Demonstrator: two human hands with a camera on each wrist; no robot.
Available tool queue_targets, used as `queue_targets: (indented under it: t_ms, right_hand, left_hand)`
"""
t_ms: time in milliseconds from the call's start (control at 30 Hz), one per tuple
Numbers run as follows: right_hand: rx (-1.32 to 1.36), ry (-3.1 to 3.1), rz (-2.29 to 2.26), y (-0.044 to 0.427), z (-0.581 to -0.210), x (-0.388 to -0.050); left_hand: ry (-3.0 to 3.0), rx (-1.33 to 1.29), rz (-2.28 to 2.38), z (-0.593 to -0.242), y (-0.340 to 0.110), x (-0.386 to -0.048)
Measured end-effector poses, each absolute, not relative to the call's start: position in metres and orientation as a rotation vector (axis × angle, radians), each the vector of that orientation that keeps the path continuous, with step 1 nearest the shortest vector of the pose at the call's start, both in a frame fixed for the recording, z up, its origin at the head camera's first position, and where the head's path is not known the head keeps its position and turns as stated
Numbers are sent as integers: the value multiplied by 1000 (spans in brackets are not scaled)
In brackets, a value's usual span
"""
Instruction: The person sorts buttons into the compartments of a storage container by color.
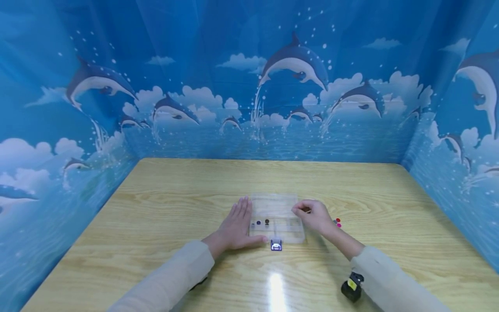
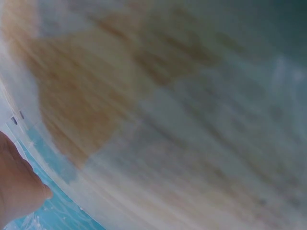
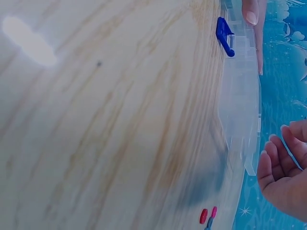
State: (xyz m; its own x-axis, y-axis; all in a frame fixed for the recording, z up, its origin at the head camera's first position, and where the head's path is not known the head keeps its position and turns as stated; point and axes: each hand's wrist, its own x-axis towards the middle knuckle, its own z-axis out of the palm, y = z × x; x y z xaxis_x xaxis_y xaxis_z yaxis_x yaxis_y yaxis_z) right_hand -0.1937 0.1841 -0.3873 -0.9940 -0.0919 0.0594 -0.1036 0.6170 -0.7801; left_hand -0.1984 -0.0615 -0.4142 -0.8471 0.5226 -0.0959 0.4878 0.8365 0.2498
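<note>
A clear plastic compartment box [image 1: 288, 236] lies on the table with its transparent lid [image 1: 274, 203] raised or folded back at the far side. Several small dark button-like discs [image 1: 267, 222] sit in its left compartments. My left hand [image 1: 237, 225] lies flat with straight fingers along the box's left side, thumb near the front edge. My right hand [image 1: 313, 215] hovers over the box's right side, fingers bent and the thumb and index tips close together. Whether a small thing is between them cannot be made out. A blue latch [image 3: 224, 36] shows at the box's front.
Small red and pink discs [image 1: 338, 222] lie on the table right of the box, beside my right wrist. A black object with a yellow label [image 1: 352, 286] is by the right sleeve. Dolphin-print curtains [image 1: 249, 86] enclose the wooden table [image 1: 175, 186].
</note>
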Motion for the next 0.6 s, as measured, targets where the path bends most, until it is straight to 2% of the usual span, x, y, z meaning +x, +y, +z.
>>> queue_targets:
  t_ms: [600]
  right_hand:
    - [218, -2763, 1338, 198, -388, -189]
  left_hand:
    - [2849, 794, 346, -414, -62, -198]
